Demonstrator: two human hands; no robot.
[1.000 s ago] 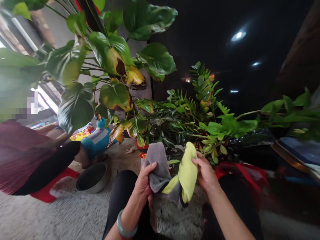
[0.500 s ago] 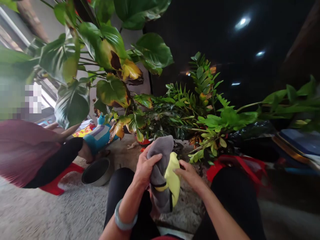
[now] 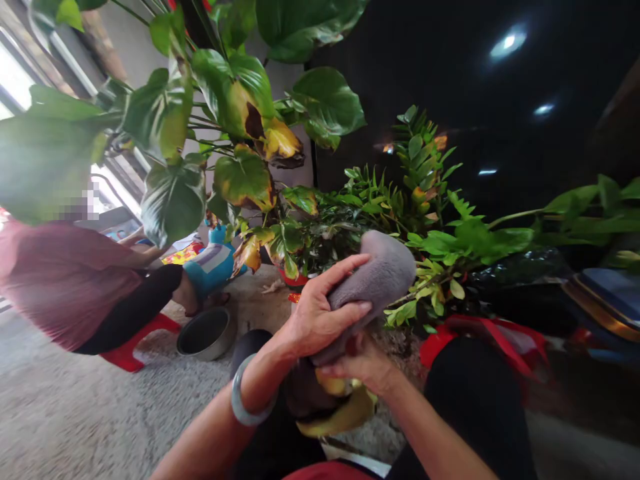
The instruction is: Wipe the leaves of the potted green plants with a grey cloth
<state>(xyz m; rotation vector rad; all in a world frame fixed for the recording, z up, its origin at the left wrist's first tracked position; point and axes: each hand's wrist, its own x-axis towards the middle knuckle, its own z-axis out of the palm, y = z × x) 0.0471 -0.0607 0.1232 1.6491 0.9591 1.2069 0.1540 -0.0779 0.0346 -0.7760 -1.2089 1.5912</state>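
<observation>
Between my hands is a soft, fuzzy grey-and-yellow cloth [image 3: 387,270] with black edging, bunched and folded over. Its grey side bulges at the top; the yellow side hangs below, near my lap. My left hand [image 3: 320,313], a pale bangle on its wrist, lies across the grey part with the thumb and fingers closed around it. Lower down, my right hand [image 3: 363,367] grips the cloth close to the yellow fold. Some of its fingers are hidden behind the material.
Potted plants [image 3: 345,220] stand in front of me, with large leaves [image 3: 245,177] reaching in from the left. At left a person [image 3: 75,280] sits on a red stool [image 3: 135,343] beside a grey basin [image 3: 206,333]. A red bag [image 3: 493,337] lies by my right knee.
The cloth has turned and its grey end has swung up and right. My left hand has moved across it; my right hand has gone lower, under the grey part. The view has shifted left.
</observation>
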